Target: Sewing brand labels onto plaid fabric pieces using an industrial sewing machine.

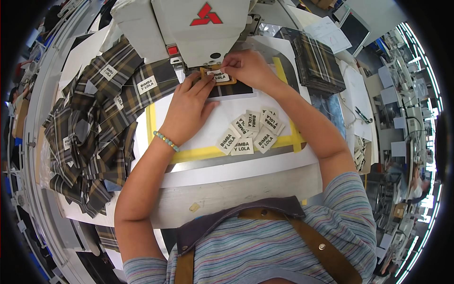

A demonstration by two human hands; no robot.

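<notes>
While the pale label [220, 77] sits under the machine head [201, 28], inside the small orange frame [230, 82], treat it as light and thin. Probably soft enough to crease, unlikely to break, and easy to skew on the cloth. Best take it by an edge or corner, leaving the printed middle unpinched; a flat fingertip should steady it better than a squeeze.

Your left hand [186, 108] has its fingers laid over the label's left side and the frame, thumb held apart: a wide, pressing grip. Your right hand [249, 68] has a narrow grip, thumb and forefinger at the label's upper right; can't tell whether they pinch its corner.

Dark cloth [241, 89] shows just below the frame; it looks supple, so keep it flat. Nearer you, loose labels [243, 146] overlap on the white sheet, beside yellow tape [198, 154]. Labelled plaid pieces [111, 163] heap up to your left, likely floppy; a neater plaid stack [321, 61] lies right. Bare tabletop [179, 201] shows closest to you.
</notes>
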